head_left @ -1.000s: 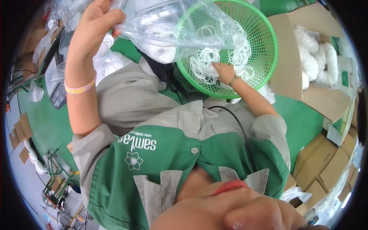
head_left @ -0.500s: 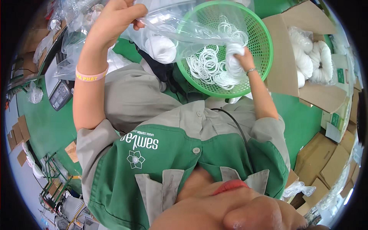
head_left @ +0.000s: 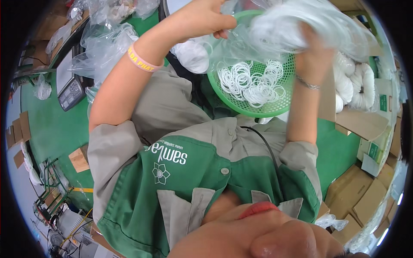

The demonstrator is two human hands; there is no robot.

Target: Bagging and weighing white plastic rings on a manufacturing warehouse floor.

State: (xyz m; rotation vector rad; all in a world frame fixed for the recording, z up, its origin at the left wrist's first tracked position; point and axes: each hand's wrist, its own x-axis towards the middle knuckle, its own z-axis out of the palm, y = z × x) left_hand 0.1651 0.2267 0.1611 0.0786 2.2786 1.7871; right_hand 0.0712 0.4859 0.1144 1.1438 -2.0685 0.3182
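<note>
My left hand (head_left: pixel 206 19) is curled shut on the clear plastic bag (head_left: pixel 234 49), which spreads across the far part of the green basket (head_left: pixel 287 86). My right hand (head_left: pixel 317 53) is raised beyond the basket's right side, against a blurred bundle of white rings (head_left: pixel 279 30); I cannot tell how its fingers close. Loose white rings (head_left: pixel 251 81) lie in the basket in front of my lap. To my right, 1 open cardboard box (head_left: pixel 363 122) contains white bundles (head_left: pixel 361 86); a keypad device (head_left: pixel 72 92) sits to my left.
</note>
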